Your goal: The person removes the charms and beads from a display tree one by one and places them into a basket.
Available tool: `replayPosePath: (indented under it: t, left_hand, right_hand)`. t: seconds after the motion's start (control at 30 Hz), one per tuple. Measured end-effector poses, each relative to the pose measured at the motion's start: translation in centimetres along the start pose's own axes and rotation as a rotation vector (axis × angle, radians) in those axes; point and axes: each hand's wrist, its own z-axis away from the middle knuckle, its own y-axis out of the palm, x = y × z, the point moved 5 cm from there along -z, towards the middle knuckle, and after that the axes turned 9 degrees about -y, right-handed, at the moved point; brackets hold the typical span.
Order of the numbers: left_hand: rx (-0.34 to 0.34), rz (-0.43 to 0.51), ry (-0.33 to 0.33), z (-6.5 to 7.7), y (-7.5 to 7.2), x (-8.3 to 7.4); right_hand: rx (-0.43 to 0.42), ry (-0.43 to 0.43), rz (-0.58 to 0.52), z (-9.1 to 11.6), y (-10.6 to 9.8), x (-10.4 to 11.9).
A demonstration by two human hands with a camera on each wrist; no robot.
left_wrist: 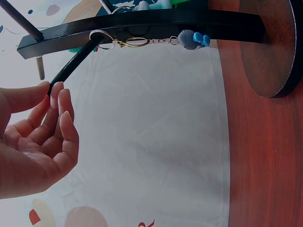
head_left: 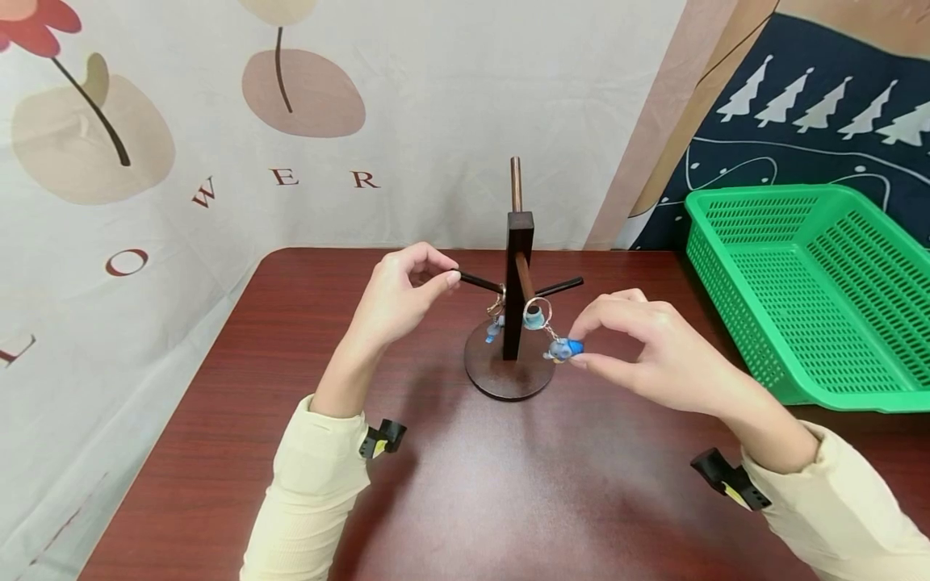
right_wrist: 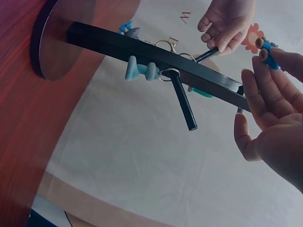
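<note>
A dark wooden stand [head_left: 514, 323] with several pegs rises from a round base. My left hand [head_left: 403, 292] pinches the tip of its left peg [left_wrist: 73, 65] between thumb and finger. From that peg hangs a grey and blue keychain figure [left_wrist: 191, 39] by its ring. My right hand [head_left: 647, 347] pinches a small blue keychain figure [head_left: 565, 349] by its body. The metal ring [head_left: 538, 314] on its chain overlaps the tip of the front peg; I cannot tell whether it encircles it. A pale blue keychain figure [right_wrist: 140, 70] hangs from the right peg [right_wrist: 184, 104].
A green plastic basket [head_left: 799, 387] stands to the right on the reddish-brown table [head_left: 291, 323]. Behind the table hangs a white cloth [head_left: 450, 97] printed with flowers and letters, beside a dark blue cloth [head_left: 814, 48] with white trees.
</note>
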Motion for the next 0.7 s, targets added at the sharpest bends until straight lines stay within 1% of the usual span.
replayPosePath:
  t: [0.17,0.3,0.53,0.7]
  left_hand:
    - [0.000,0.002,0.002,0.0,0.0,0.0]
    - [0.000,0.001,-0.001,0.0,0.0,0.0]
    - [-0.004,0.000,-0.002,0.0,0.0,0.0]
    - [0.001,0.002,-0.002,0.0,0.0,0.0]
  right_hand:
    - [0.002,-0.032,-0.008,0.1,0.0,0.2]
    - [0.011,-0.028,-0.004,0.2,0.1,0.1]
    - [0.042,0.041,0.008,0.7,0.2,-0.9]
    - [0.076,0.121,0.030,1.1,0.2,-1.9]
